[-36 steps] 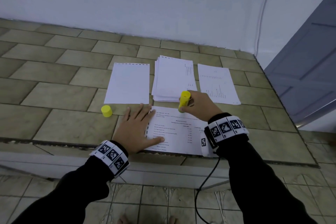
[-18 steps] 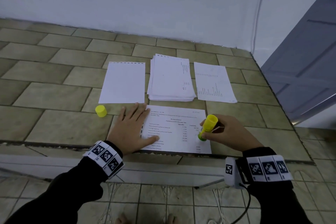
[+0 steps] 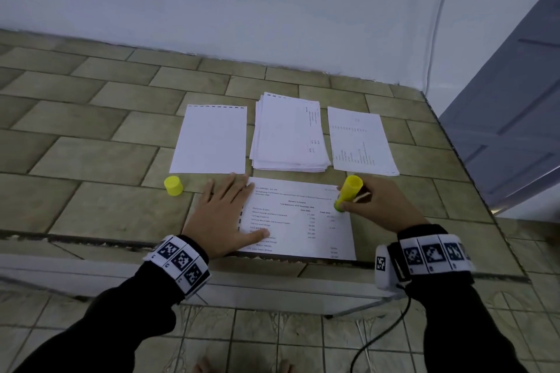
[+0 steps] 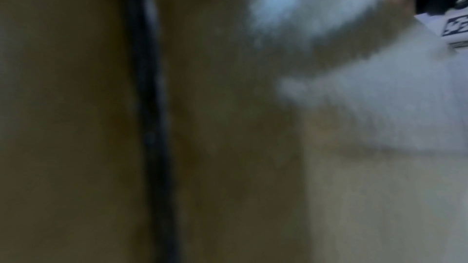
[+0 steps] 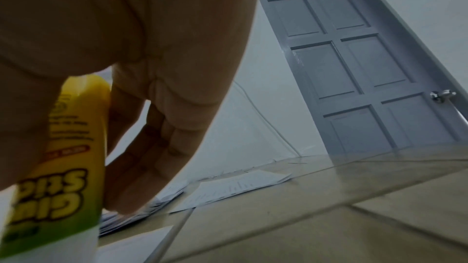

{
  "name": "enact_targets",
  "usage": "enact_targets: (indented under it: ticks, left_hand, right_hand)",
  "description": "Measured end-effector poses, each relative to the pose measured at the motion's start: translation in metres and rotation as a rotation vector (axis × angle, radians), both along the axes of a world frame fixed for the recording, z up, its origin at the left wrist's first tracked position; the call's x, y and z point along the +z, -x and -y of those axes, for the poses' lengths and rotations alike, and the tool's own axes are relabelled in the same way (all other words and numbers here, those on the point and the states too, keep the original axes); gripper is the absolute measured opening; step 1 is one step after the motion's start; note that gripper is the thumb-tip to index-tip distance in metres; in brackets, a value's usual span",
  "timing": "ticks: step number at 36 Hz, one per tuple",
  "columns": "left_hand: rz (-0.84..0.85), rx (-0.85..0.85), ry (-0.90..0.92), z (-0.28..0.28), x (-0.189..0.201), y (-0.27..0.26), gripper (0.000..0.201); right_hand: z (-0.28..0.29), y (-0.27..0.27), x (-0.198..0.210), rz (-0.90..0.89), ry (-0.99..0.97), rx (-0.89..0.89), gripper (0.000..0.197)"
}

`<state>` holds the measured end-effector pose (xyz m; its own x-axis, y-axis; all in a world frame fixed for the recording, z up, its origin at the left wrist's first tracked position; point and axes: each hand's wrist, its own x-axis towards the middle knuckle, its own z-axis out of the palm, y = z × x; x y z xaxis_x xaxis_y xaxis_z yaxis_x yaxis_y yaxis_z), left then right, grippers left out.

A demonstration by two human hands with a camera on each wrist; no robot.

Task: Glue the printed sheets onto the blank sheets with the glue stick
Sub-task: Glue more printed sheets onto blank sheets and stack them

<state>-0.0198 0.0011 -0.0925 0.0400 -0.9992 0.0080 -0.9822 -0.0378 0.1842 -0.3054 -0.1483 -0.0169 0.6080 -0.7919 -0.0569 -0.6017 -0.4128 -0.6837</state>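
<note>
right hand (image 3: 377, 206) grips my glue stick (image 3: 348, 192) tip-down on the printed sheet (image 3: 298, 218); left hand (image 3: 224, 216) lies flat, fingers straight, pressing its other edge.

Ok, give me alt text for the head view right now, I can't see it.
A right hand holds a yellow glue stick tip-down on a printed sheet that a flat left hand pins to a tiled counter. Behind lie a blank sheet, a paper stack and another printed page; the yellow cap stands at left.
</note>
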Motion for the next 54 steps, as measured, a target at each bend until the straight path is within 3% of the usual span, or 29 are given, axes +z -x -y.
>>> enact_targets:
  ticks: [8,14,23,29,38,48,54]
  left_hand:
    - [-0.007,0.001,0.004,0.0,0.001,0.001,0.122]
    - [0.0,0.003,0.012,-0.001,0.001,0.0,0.12]
    - [-0.021,-0.002,0.055,-0.003,-0.002,-0.002,0.107]
    - [-0.062,-0.024,0.088,-0.002,-0.001,-0.003,0.097]
    - [-0.087,-0.013,0.115,-0.002,-0.006,-0.003,0.075]
    - [-0.107,-0.008,0.1,-0.002,-0.006,-0.003,0.071]
    - [-0.078,0.001,0.103,-0.002,-0.009,-0.004,0.069]
  right_hand:
    - [0.023,-0.021,0.005,-0.046,0.116,-0.124,0.02]
    - [0.02,-0.015,0.011,-0.077,0.135,-0.181,0.044]
    - [0.015,0.013,0.008,-0.581,0.26,-0.12,0.027]
    - [0.012,0.029,0.004,-0.391,0.216,-0.245,0.022]
    - [0.03,0.038,0.008,-0.098,0.053,-0.682,0.045]
    - [0.043,0.038,-0.002,-0.108,-0.034,-0.791,0.044]
    - [0.021,0.03,-0.008,-0.389,-0.152,-0.657,0.045]
